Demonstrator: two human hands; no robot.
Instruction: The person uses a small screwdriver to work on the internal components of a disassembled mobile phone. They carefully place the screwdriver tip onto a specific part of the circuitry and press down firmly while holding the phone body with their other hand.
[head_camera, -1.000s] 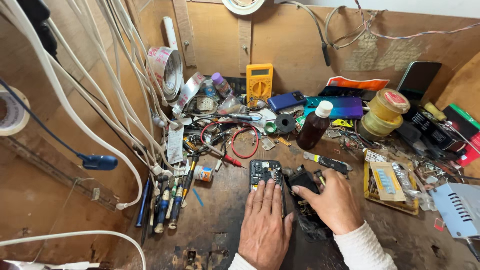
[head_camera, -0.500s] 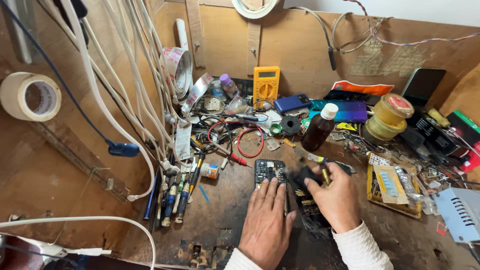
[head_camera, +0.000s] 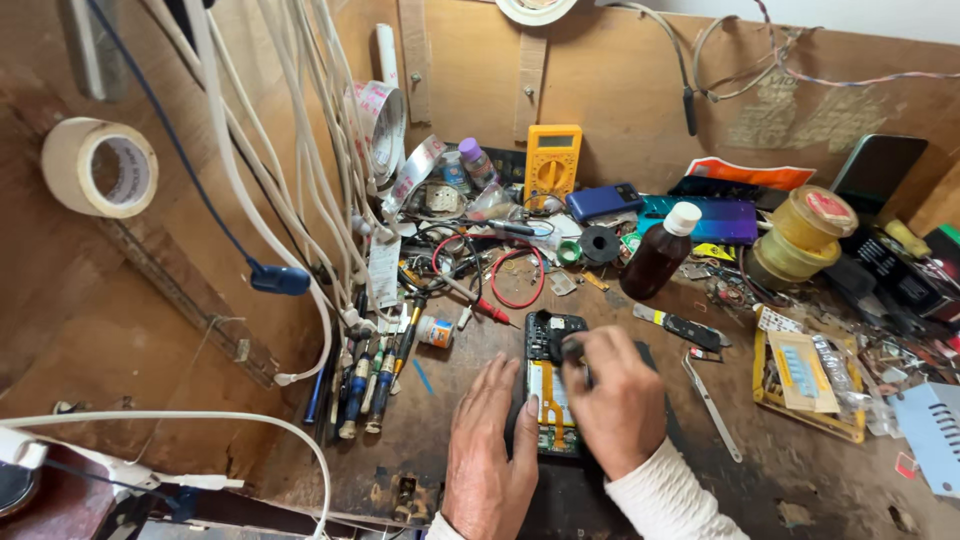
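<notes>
An opened phone (head_camera: 548, 385) with its back cover off lies flat on the wooden workbench, its dark board at the top and a yellow battery area below. My left hand (head_camera: 490, 450) rests flat with fingers spread along the phone's left edge, thumb touching it. My right hand (head_camera: 612, 395) lies over the phone's right side, fingers curled, and pinches a small dark part (head_camera: 570, 350) near the phone's upper end. What lies under the right palm is hidden.
A brown bottle (head_camera: 660, 250) with a white cap, a yellow multimeter (head_camera: 551, 163), red test leads (head_camera: 510, 280), tweezers (head_camera: 710, 405) and a yellow tape roll (head_camera: 805, 235) crowd the bench. Screwdrivers (head_camera: 365, 385) stand at left beneath hanging white cables (head_camera: 300, 150). A masking tape roll (head_camera: 100, 167) hangs on the wall.
The camera has dipped closer to the bench. My right hand has shifted left onto the phone and now pinches a small part at its upper end. My left hand stays alongside.
</notes>
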